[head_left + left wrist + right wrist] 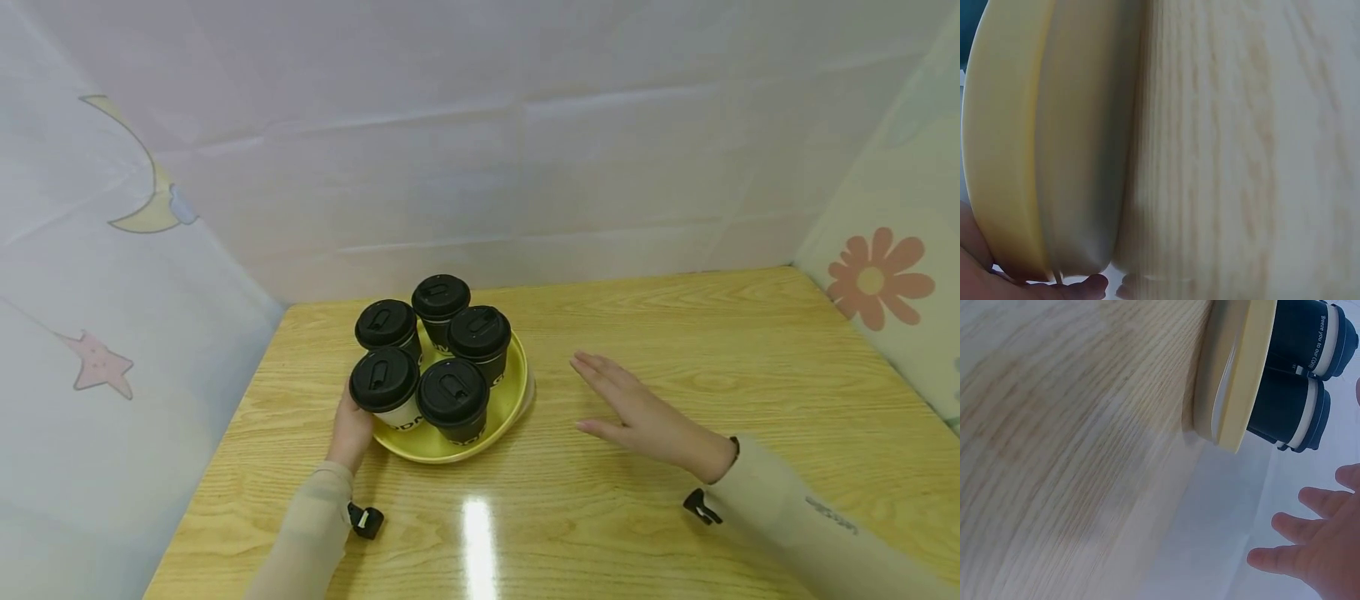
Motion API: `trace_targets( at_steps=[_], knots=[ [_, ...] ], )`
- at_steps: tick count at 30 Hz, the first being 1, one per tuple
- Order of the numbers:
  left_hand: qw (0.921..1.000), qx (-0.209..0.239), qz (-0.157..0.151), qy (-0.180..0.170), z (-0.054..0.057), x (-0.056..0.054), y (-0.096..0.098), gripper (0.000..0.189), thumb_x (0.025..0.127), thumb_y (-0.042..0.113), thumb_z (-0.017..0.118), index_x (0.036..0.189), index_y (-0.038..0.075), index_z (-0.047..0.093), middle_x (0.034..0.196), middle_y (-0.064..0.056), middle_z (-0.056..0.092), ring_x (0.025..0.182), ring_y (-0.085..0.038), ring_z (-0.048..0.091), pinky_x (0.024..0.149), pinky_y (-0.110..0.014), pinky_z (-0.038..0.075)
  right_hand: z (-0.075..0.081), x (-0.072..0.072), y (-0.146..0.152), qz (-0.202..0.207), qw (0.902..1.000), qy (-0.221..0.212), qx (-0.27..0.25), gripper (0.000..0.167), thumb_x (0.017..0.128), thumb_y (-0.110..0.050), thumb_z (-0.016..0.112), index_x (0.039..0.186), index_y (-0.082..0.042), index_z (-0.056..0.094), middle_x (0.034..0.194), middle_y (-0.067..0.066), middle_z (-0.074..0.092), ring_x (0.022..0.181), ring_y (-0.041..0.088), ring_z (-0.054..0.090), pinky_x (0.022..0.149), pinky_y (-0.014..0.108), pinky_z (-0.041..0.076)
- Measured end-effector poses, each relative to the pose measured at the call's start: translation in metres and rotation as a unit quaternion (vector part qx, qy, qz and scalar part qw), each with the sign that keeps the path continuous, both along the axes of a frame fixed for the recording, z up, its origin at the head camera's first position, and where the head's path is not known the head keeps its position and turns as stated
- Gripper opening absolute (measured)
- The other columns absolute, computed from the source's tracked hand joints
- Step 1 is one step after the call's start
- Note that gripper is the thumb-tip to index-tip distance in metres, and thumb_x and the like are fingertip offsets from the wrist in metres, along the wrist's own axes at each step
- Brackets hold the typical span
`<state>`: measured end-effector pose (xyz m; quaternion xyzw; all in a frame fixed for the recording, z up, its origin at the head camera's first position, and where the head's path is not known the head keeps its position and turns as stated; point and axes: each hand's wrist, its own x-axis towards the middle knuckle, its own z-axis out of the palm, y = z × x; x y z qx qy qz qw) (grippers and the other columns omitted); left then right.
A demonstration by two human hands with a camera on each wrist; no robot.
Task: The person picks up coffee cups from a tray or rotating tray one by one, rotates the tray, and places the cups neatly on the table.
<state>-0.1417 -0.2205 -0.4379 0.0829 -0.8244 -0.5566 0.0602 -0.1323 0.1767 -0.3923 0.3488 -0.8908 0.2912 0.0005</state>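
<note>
A round yellow tray (420,454) sits on the wooden table, left of the middle, on a paler lower part seen in the left wrist view. Several paper coffee cups with black lids stand upright on it. One is a white-sided cup (401,415) at the front left; a dark cup (461,429) is to its right. My left hand (351,433) grips the tray's left edge, its fingers partly hidden by the rim and cup in the head view. To the right of the tray, my right hand (645,421) hovers apart from it, fingers extended, holding nothing.
The wooden table (675,333) meets a pale cloth backdrop (600,167) at the back and on both sides. Black wrist-camera mounts hang beneath both wrists. A bright light reflection lies on the tabletop near the front.
</note>
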Motion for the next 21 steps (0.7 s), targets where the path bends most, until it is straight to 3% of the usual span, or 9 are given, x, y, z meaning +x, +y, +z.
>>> trace_targets(
  at_steps=[8,21],
  knots=[
    [0.9996,-0.020,0.015,0.010,-0.001,0.001,0.001,0.039,0.102,-0.001,0.033,0.140,-0.008,0.037,0.140,-0.031,0.042,0.136,-0.041,0.033,0.115,-0.049,0.025,-0.004,0.000,-0.008,0.005,0.9998,-0.011,-0.014,0.078,0.095,-0.028,0.064,0.151,0.005,0.023,0.155,0.026,0.022,0.139,0.048,0.021,0.108,0.065,0.026],
    [0.9994,-0.027,0.019,0.010,-0.005,0.001,0.002,0.038,0.102,0.002,0.035,0.138,-0.010,0.040,0.137,-0.031,0.044,0.133,-0.042,0.037,0.113,-0.050,0.027,-0.012,-0.001,-0.019,0.012,0.9995,-0.022,-0.020,0.080,0.095,-0.028,0.065,0.152,0.004,0.019,0.156,0.025,0.022,0.140,0.046,0.022,0.110,0.062,0.024]
  ],
)
